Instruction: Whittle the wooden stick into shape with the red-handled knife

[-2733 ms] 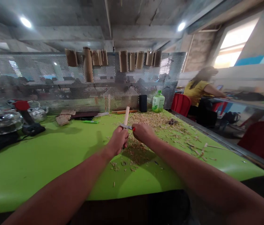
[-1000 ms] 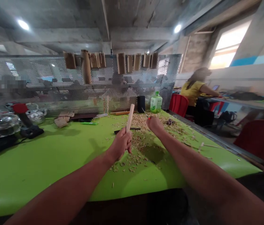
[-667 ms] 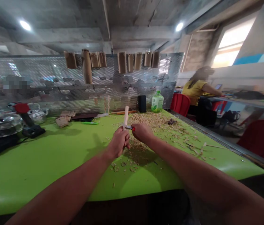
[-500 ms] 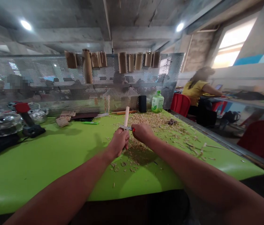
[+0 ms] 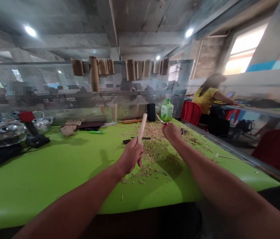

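My left hand (image 5: 132, 155) is wrapped round the lower part of a pale wooden stick (image 5: 142, 127), which points up and leans slightly right. To its right, my right hand (image 5: 172, 133) is closed round the red handle of a knife (image 5: 160, 119). The knife's blade points up and left, apart from the stick. Pale wood shavings (image 5: 152, 152) lie on the green tabletop (image 5: 62, 172) beneath and between both hands. A dark tool (image 5: 127, 141) lies just behind my left hand, partly hidden by it and the stick.
A green bottle (image 5: 167, 110) and a black box (image 5: 151, 112) stand at the back. At left are a red and black power tool (image 5: 27, 118) and shiny glassware (image 5: 4, 132). Bamboo pieces (image 5: 94, 74) hang on the mesh screen. A person in yellow (image 5: 205, 98) sits at right.
My right hand has moved right and away with the knife, off the stick. My left hand has shifted slightly right, and the stick leans more to the right. The dark tool is now visible.
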Demonstrator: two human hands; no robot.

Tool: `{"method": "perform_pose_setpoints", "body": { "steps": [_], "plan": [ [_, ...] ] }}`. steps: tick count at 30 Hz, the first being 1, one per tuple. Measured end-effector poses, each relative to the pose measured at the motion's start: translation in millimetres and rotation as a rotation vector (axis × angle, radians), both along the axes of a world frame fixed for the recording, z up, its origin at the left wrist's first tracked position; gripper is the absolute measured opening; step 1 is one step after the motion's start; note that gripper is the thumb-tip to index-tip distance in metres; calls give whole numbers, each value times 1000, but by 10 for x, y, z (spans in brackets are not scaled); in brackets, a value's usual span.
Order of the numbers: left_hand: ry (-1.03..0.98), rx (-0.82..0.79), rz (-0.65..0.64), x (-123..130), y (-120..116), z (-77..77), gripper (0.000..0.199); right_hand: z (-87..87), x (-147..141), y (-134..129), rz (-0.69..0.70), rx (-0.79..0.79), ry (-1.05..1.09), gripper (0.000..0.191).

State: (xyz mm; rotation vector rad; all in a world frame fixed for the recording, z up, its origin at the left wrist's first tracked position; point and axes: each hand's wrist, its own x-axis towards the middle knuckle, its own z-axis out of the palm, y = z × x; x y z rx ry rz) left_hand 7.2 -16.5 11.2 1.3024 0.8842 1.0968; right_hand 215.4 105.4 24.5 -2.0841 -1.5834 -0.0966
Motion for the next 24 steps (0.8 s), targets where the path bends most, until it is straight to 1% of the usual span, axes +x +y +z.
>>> {"method": "perform_pose_setpoints", "body": {
  "steps": [1,2,4,7,9,12,15,17,21,24],
  "plan": [
    [1,-3,32,7,28,-16,18,-10,-7,-13,7,20,-3,41],
    [8,-5,65,8,60,-30,15,-26,-57,-42,44,33,-17,40],
    [33,4,111,-4,127,-51,10,-66,-249,-138,178,33,-73,37],
    [46,32,149,-41,211,-72,10,-109,-583,-313,406,-11,-214,32],
    [56,42,180,-61,252,-90,11,-117,-726,-407,485,-52,-293,31],
    [109,63,229,-75,293,-128,14,-111,-791,-481,510,-69,-351,32],
    [210,88,288,-72,300,-155,15,-102,-761,-489,479,-69,-367,33],
    [258,98,307,-62,285,-144,14,-101,-734,-475,466,-55,-377,33],
    [258,71,279,-37,232,-58,9,-119,-728,-423,470,10,-391,31],
    [226,33,257,-34,172,-7,10,-116,-710,-341,473,26,-359,31]
  ]
}}
